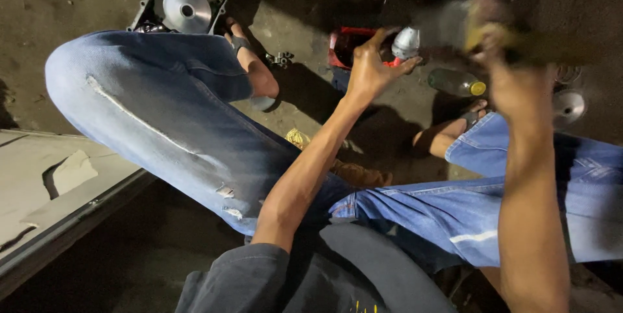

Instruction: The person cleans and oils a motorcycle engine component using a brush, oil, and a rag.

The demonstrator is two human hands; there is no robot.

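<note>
My left hand [370, 69] is raised over the ground, fingers pinched on a small grey conical metal part [406, 43] with a red bit beneath it. My right hand [496, 37] is lifted and blurred by motion, closed around a blurred greyish bottle or can with a yellow part [454, 24], held next to the metal part. I sit low with my knees apart in blue jeans [162, 112], feet in sandals on the dirt floor.
A red tray [344, 43] lies on the ground under my left hand. A clear bottle with a yellow cap [457, 82] lies beside it. An engine cover with a round metal pulley [187, 8] sits top left; another round metal disc [569, 106] is at right. A concrete step edge [65, 222] runs lower left.
</note>
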